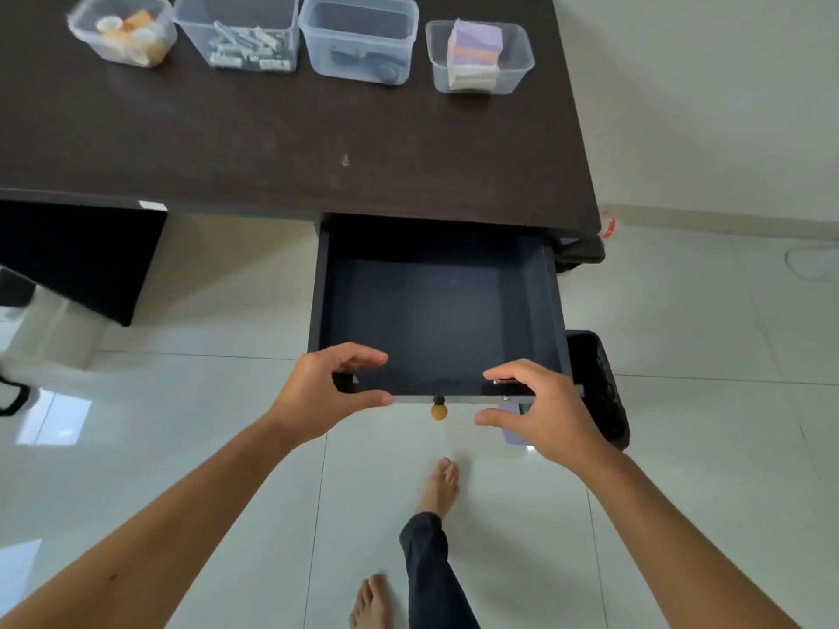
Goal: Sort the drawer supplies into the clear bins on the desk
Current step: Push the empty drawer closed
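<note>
A person stands over an open drawer (438,311) whose dark floor shows nothing left on it, both hands set at its front edge. The left hand (324,394) curls in a loose C at the near-left corner of the front panel, thumb below and fingers above; whether it actually grips the panel or only brackets it cannot be told. The right hand (542,413) sits in the same half-open curl at the near-right corner, fingers over the lip beside a small metal fitting, thumb stretched out under the edge, holding no loose item. Between the two hands hangs the drawer's round yellowish knob (439,411).

Well ahead of both hands, along the far side of the tabletop (318,143), stand four clear bins in a row: one with orange-and-white rolls (125,31), one with pale, silvery pieces (too blurred to name) (245,36), one with dark objects (361,40) and one with a pastel paper block (476,56).

By the look of it the sorting itself is finished, and the step in hand is closing the drawer. That next move calls for an even push from both corners, straight towards the desk, so the drawer runs in square, with fingertips lifted clear of the lip before it meets the frame.
</note>
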A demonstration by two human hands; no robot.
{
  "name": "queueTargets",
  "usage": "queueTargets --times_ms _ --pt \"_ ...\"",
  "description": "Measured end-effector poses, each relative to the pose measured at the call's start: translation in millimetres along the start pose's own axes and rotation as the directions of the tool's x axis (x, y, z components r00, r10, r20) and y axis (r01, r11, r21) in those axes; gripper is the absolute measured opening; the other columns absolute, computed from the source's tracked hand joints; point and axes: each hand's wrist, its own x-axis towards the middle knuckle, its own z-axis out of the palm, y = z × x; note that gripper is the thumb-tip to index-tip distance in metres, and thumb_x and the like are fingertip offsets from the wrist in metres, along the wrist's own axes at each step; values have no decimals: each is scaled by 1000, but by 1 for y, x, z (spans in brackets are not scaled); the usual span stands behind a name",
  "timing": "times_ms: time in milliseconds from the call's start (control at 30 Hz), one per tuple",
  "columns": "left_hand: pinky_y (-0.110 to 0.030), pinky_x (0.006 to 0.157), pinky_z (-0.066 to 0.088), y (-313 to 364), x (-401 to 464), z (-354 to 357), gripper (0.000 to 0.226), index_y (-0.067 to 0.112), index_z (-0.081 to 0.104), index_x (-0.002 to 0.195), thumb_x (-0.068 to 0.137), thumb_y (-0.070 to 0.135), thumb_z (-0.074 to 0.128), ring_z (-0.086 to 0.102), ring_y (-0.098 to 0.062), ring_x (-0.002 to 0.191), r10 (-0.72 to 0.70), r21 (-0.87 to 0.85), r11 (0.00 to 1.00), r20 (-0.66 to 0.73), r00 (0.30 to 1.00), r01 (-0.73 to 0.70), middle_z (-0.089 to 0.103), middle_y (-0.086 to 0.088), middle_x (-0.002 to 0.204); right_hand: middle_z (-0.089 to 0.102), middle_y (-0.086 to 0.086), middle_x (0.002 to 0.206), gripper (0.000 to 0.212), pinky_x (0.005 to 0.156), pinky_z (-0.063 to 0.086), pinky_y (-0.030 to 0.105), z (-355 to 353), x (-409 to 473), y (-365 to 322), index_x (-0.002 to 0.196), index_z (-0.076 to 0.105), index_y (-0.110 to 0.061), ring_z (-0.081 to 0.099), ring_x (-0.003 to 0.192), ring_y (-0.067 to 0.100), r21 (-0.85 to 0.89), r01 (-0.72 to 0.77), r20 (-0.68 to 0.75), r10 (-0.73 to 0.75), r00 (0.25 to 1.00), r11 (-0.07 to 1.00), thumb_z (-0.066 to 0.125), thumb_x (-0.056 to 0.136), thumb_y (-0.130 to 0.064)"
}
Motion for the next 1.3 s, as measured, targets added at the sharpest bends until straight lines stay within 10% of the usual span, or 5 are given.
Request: queueTargets --times_ms 467,700,967,1167,1300 --pt "-3 82 47 -8 3 5 26 23 77 112 87 18 86 70 -10 97 133 254 961 -77 988 -110 74 10 104 73 -10 101 20 88 59 39 18 15 17 105 77 -17 69 96 13 -106 201 -192 -218 957 974 83 88 -10" --pt "-30 90 60 3 44 -9 28 24 80 107 82 19 90 71 -9 95 225 287 945 -219 949 -157 75 13 102 76 -12 102 21 89 61 38 5 60 4 106 80 -18 71 97 9 -57 199 -272 -207 940 978 86 87 -13" --pt "-36 114 45 -5 89 -42 104 14 56 143 55 47 102 44 -20 147 466 503 800 -175 867 -328 56 2 146 65 -12 108 34 91 54 25 -4 86 18 110 77 -19 60 107 11 -225 285 -302 -345 889 932 91 81 -30" --pt "-42 133 10 17 143 -60 124 4 41 156 56 49 100 19 -18 161 548 560 760 -281 788 -329 41 -8 164 60 7 132 49 108 46 30 -42 154 -19 130 69 -9 55 125 28 -275 295 -594 -403 697 915 86 87 -24" --pt "-49 133 7 13 169 -80 144 2 28 163 55 75 89 10 -24 164 575 700 618 -93 813 -357 27 -8 173 36 -3 166 110 127 25 34 -78 189 -43 159 41 -17 26 157 16 -253 284 -329 -358 874 925 88 72 -64"
